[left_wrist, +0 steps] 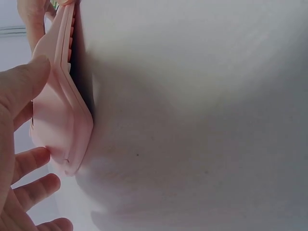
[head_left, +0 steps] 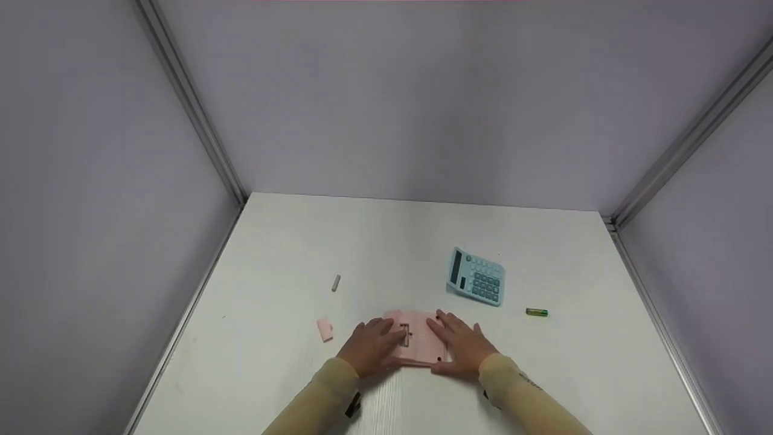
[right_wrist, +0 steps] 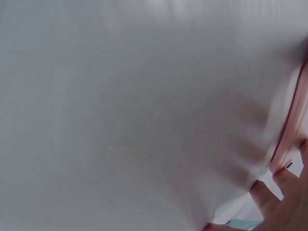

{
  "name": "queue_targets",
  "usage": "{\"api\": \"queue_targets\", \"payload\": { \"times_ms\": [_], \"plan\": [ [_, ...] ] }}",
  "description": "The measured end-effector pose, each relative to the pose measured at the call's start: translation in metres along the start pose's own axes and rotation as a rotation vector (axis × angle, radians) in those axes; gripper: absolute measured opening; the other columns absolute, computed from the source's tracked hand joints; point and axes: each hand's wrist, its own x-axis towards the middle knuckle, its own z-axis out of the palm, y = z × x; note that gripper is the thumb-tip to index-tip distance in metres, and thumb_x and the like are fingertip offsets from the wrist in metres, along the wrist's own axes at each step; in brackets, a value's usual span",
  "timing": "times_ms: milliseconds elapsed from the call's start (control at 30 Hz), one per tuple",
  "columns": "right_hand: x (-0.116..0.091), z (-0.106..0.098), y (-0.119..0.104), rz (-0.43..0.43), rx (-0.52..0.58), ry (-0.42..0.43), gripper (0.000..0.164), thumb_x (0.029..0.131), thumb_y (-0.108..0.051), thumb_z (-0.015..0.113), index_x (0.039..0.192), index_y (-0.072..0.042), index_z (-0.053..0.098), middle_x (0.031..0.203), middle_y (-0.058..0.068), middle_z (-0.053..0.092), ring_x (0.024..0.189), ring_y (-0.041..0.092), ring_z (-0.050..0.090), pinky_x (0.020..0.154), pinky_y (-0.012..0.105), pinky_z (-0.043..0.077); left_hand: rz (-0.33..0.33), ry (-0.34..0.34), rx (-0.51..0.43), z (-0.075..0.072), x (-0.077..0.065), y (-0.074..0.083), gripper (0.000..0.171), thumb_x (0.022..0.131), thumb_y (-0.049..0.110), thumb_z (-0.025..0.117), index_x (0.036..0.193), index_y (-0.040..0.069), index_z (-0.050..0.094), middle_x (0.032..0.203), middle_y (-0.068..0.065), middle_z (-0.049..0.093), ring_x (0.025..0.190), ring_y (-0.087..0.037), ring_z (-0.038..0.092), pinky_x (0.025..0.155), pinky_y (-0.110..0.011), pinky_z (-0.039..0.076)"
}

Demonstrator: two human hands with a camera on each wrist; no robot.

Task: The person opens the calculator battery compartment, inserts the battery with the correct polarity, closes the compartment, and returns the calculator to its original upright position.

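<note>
A pink calculator [head_left: 426,338] lies face down on the white table, its back up and a rectangular battery slot uncovered. Its keys show along the underside in the left wrist view. My left hand [head_left: 372,347] holds its left end, one fingertip at the slot [head_left: 404,335]. At the right end, my right hand [head_left: 462,347] grips it between the thumb at the near edge and fingers toward the far edge. In the right wrist view, fingertips [right_wrist: 286,178] touch the calculator's side [right_wrist: 288,130]. Left of it lies a small pink battery cover [head_left: 325,329].
A light-blue calculator [head_left: 477,277] lies face up behind the right hand. Farther right is a green and gold battery [head_left: 537,312]. A small grey stick-shaped piece [head_left: 336,283] lies at the back left. Grey panels [head_left: 386,103] enclose the table on three sides.
</note>
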Motion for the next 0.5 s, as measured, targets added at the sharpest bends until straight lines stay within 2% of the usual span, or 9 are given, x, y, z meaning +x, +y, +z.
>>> {"api": "queue_targets", "payload": {
  "times_ms": [133, 300, 500],
  "plan": [
    [0.0009, 0.0007, 0.0001, -0.002, 0.001, 0.002, 0.101, 0.072, -0.081, 0.054, 0.154, -0.037, 0.014, 0.161, -0.003, 0.01, 0.146, 0.028, 0.015, 0.105, 0.071, 0.02, -0.017, -0.014, 0.009, -0.0017, -0.0017, 0.0005, 0.058, 0.089, 0.058, 0.056, 0.14, 0.033, 0.047, 0.134, -0.003, 0.05, 0.126, -0.03, 0.047, 0.096, -0.058, 0.044],
    [0.0015, 0.0032, 0.0013, -0.005, -0.005, 0.011, 0.101, 0.072, -0.082, 0.052, 0.154, -0.039, 0.013, 0.161, -0.004, 0.01, 0.146, 0.028, 0.014, 0.104, 0.071, 0.02, -0.014, -0.022, 0.017, -0.0057, -0.0036, 0.0014, 0.06, 0.089, 0.059, 0.055, 0.141, 0.031, 0.047, 0.136, -0.005, 0.049, 0.127, -0.03, 0.046, 0.097, -0.058, 0.043],
    [0.0018, 0.0046, 0.0018, 0.0, -0.005, 0.004, 0.101, 0.072, -0.082, 0.053, 0.153, -0.039, 0.011, 0.161, -0.005, 0.008, 0.146, 0.026, 0.012, 0.105, 0.071, 0.019, -0.06, -0.013, -0.107, -0.0104, -0.0101, -0.0038, 0.06, 0.09, 0.051, 0.061, 0.142, 0.025, 0.047, 0.145, -0.006, 0.045, 0.133, -0.029, 0.04, 0.105, -0.057, 0.036]
  ]
}}
